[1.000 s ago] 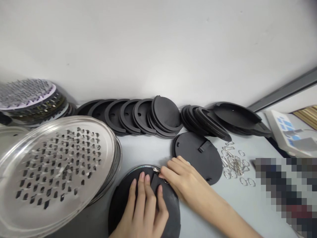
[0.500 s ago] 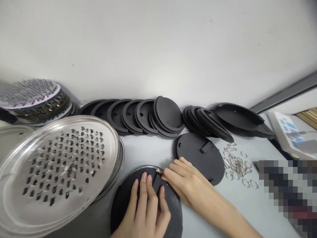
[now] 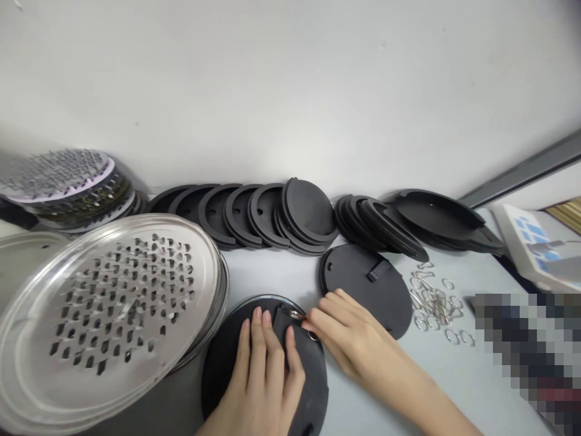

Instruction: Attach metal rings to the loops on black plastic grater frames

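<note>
A round black disc (image 3: 222, 351) lies at the bottom middle, with a raised strip on its face near the far edge. My left hand (image 3: 265, 369) rests flat on it with the fingers spread. My right hand (image 3: 349, 333) is closed in a pinch at the disc's far right edge. Between its fingertips is a small metal clip (image 3: 296, 315) at the end of the strip, and a wire ring (image 3: 313, 336) shows under the fingers. Whether the clip is joined to the disc I cannot tell. Just beyond that hand lies another black disc (image 3: 358, 272).
Large metal grater plates (image 3: 122, 297) are stacked on the left, and a spiky stack (image 3: 68, 188) stands behind them. Black rimmed discs (image 3: 308, 209) lean along the wall. Loose metal rings and clips (image 3: 436, 306) lie to the right, with a white box (image 3: 535, 242) beyond.
The disc has shifted slightly left and turned a little under my left hand. My right hand has moved slightly right, and more of the metal clip shows at its fingertips.
</note>
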Action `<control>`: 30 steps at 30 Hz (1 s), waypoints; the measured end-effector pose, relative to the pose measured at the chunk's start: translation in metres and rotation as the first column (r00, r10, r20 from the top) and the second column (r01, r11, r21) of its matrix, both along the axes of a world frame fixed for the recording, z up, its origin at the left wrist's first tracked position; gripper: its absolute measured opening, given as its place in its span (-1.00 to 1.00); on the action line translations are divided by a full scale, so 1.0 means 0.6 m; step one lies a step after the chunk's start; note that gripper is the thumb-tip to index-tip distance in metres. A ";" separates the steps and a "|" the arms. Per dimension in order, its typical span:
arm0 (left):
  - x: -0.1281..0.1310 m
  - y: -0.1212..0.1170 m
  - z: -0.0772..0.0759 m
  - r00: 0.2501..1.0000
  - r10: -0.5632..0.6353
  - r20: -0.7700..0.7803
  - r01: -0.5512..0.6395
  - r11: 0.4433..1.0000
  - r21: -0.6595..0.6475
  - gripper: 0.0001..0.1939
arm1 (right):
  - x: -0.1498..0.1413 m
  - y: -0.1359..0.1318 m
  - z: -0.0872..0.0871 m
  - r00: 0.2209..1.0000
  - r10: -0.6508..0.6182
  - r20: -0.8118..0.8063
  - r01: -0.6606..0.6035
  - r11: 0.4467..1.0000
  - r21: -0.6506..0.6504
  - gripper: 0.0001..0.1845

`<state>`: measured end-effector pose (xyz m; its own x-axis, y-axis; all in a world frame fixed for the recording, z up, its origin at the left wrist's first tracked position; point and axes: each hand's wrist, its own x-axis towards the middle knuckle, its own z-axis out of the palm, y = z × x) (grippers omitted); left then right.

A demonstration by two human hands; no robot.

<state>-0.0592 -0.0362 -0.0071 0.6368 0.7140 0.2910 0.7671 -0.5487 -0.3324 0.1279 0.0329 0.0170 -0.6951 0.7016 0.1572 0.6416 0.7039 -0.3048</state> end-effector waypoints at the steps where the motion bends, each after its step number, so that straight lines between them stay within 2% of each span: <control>1: 0.000 0.000 0.000 1.000 -0.025 -0.003 0.025 1.000 0.016 -0.66 | 0.000 0.000 -0.002 1.000 0.002 0.001 -0.002 1.000 0.000 -0.74; 7: 0.000 -0.003 -0.009 0.990 -0.136 0.031 0.133 0.988 0.084 -0.80 | 0.000 -0.005 -0.008 0.998 0.032 0.045 -0.031 0.999 -0.019 -0.81; 10: -0.010 0.003 0.007 0.983 -0.162 0.089 0.156 0.985 0.075 -0.80 | -0.001 -0.007 -0.003 0.998 0.030 0.058 -0.029 0.999 -0.031 -0.78; 15: -0.020 0.033 0.055 0.974 -0.052 0.222 0.073 0.993 -0.088 -0.69 | -0.001 -0.010 0.005 0.996 0.014 0.084 -0.014 1.000 0.001 -0.76; 17: -0.016 0.050 0.061 0.960 -0.009 0.281 0.039 0.994 -0.101 -0.65 | -0.002 -0.011 0.004 0.995 0.010 0.096 -0.012 1.000 0.022 -0.76; 18: -0.014 0.057 0.060 0.952 0.009 0.304 0.041 0.987 -0.157 -0.62 | -0.002 -0.011 0.003 0.995 0.007 0.101 -0.010 0.999 0.033 -0.75; 21: -0.009 0.075 0.048 0.934 0.088 0.346 0.072 0.903 -0.423 -0.62 | -0.002 -0.013 -0.002 0.994 0.001 0.108 -0.007 0.999 0.054 -0.73; 24: -0.010 0.082 0.039 0.888 0.181 0.423 0.120 0.797 -0.592 -0.65 | -0.001 -0.015 -0.004 0.994 0.000 0.111 -0.006 0.999 0.053 -0.74; 27: -0.012 0.082 0.040 0.840 0.229 0.491 0.177 0.742 -0.647 -0.65 | -0.001 -0.018 -0.004 0.993 0.001 0.118 -0.006 0.999 0.043 -0.75; 30: -0.013 0.080 0.042 0.807 0.218 0.548 0.223 0.748 -0.626 -0.68 | -0.001 -0.019 -0.004 0.993 0.004 0.117 -0.008 0.999 0.033 -0.75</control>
<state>-0.0667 0.0117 0.0179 0.5144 0.8552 0.0640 0.6785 -0.4515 0.5795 0.1273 0.0213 0.0149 -0.7140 0.6933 0.0980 0.6673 0.7161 -0.2044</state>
